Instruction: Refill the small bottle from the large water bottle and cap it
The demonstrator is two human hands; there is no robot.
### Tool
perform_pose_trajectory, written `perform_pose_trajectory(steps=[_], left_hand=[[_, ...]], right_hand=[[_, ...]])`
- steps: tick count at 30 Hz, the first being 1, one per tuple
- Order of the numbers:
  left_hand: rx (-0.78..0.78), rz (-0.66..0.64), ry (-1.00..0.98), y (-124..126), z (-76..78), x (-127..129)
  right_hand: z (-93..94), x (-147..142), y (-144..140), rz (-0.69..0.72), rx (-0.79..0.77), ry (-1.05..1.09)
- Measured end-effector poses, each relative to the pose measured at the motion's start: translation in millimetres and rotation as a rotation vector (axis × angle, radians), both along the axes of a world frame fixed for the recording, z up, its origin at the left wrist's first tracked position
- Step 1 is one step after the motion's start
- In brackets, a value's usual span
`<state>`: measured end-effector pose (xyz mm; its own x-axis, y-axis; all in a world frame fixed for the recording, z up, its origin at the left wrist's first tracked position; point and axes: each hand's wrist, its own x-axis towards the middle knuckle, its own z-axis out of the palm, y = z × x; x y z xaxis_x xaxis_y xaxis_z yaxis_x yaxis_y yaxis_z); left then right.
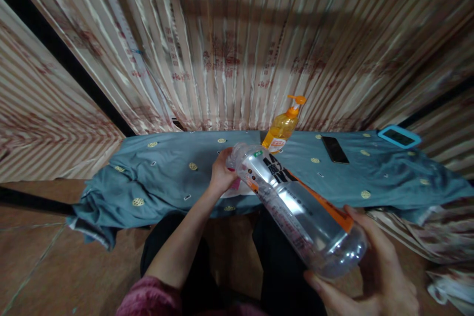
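Note:
A large clear plastic bottle [292, 207] with a silver, black and orange label is held tilted in front of me, over the cloth-covered bench. Its neck points to the far left and its base toward me on the right. At the neck, my left hand [223, 170] is closed around it. My right hand [377, 271] grips the base between thumb and fingers. Partly hidden behind the bottle, a white and pink item [236, 185] lies on the cloth; its kind is unclear.
The bench carries a patterned blue-green cloth [166, 177]. A yellow pump bottle [283, 128] stands behind the held bottle. Farther right lie a dark phone [335, 150] and a blue-framed device [399, 137]. A pleated curtain [229, 49] hangs behind, with dark poles on both sides.

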<state>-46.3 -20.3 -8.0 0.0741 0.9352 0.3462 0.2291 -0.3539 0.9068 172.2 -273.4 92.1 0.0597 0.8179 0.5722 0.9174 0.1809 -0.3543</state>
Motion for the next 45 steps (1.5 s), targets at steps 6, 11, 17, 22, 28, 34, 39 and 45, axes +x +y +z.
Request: perform_pose_trajectory(steps=[6, 11, 17, 22, 28, 34, 39, 45], left_hand=[[0.009, 0.006, -0.009, -0.1, -0.3, 0.5], [0.004, 0.008, -0.012, 0.2, -1.1, 0.1], [0.005, 0.004, -0.02, 1.2, -2.1, 0.3], [0.004, 0.007, -0.022, -0.1, -1.5, 1.4], [0.009, 0.006, -0.033, -0.5, -2.8, 2.1], [0.012, 0.015, -0.006, 1.1, -4.2, 1.6], [0.024, 0.013, -0.012, 0.3, -2.9, 2.0], [0.024, 0.002, -0.016, -0.8, -2.0, 1.5]], right_hand=[[-4.2, 3.0, -0.2, 0.0, 0.019, -0.013], [-3.1, 1.6, -0.8, -0.025, -0.002, 0.021], [-3.2, 1.1, -2.5, -0.014, 0.006, 0.03], [-8.1, 3.7, -1.6, -0.005, 0.002, 0.048], [-9.0, 7.0, -1.4, -0.02, 0.009, 0.015], [-4.0, 2.7, -0.6, -0.033, 0.008, -0.021], [-0.9, -4.6, 0.3, -0.104, 0.008, 0.039], [-5.7, 5.6, 0.0, -0.01, 0.009, 0.014]])
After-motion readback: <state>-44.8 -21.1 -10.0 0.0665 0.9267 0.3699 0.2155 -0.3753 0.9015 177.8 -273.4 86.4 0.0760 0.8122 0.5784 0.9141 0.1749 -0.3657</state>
